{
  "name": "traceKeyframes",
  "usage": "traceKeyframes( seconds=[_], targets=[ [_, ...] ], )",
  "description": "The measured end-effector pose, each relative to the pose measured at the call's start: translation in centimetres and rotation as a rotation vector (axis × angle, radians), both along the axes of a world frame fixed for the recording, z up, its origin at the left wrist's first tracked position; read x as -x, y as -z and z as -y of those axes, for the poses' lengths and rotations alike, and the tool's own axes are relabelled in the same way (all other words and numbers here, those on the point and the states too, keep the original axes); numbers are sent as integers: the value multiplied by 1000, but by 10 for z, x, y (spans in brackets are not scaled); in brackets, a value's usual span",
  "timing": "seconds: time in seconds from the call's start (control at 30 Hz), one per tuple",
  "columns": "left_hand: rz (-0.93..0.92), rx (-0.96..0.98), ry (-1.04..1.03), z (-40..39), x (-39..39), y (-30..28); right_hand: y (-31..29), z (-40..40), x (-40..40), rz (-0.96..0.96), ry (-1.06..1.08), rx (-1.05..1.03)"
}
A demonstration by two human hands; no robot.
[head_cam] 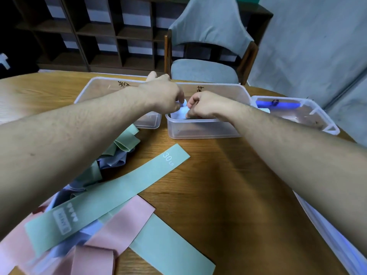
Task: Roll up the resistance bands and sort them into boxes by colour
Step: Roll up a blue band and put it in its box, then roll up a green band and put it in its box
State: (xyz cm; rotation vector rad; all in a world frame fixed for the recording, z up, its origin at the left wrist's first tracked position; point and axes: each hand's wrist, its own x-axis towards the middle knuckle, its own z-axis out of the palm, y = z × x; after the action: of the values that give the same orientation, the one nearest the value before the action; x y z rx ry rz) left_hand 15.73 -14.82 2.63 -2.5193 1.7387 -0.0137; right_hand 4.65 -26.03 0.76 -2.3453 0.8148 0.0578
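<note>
Resistance bands lie in a loose heap (95, 197) at the near left of our wooden surface (228, 175), in pale green, pink and light blue. One long green band (111, 197) marked 30 LB stretches flat across the top of the heap, with a pink band (123, 221) under it and another green one (170, 247) running toward the near edge.

We have both arms stretched out over the middle box (204, 128), a clear plastic tub with a handwritten mark on its far wall. Our left hand (162, 96) and right hand (206, 105) meet above it, fingers curled, pinching a small light blue band bundle (183, 111) between them, right at the rim of the tub. How tightly it is rolled we cannot tell; our fingers cover most of it.

A second clear box (103, 88) stands just left of the middle one, partly under our left forearm. A third box (309, 114) sits to the right, with something bright blue inside. Another clear container's rim (337, 243) shows at the near right edge. Beyond the surface stands a wooden chair (208, 56) with grey cushions, and dark shelving (89, 32) behind.
</note>
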Motion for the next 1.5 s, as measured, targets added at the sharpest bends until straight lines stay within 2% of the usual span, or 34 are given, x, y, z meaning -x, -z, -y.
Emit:
traceKeyframes(
  seconds=[0.1,0.23,0.43,0.7,0.9,1.07,1.23,1.5],
  targets=[
    [23,-22,2,2,-2,3,0,-3,-4,-67,-1,66],
    [18,-31,-6,4,-3,7,-1,-7,-10,3,57,-225],
    [46,-58,-7,5,-3,6,-1,-7,-11,1,50,-245],
    [24,35,1,2,-3,0,-8,-6,-3,-10,37,-160],
    [5,101,11,-6,5,-5,-22,-9,12,94,86,-105],
    [-29,140,36,-24,29,-20,-46,-24,42,139,35,-19],
    [-136,217,-6,-59,62,-32,-58,-51,78,200,12,10],
    [-276,187,-69,-123,124,-22,-44,-102,124,171,-89,2]
  ],
)
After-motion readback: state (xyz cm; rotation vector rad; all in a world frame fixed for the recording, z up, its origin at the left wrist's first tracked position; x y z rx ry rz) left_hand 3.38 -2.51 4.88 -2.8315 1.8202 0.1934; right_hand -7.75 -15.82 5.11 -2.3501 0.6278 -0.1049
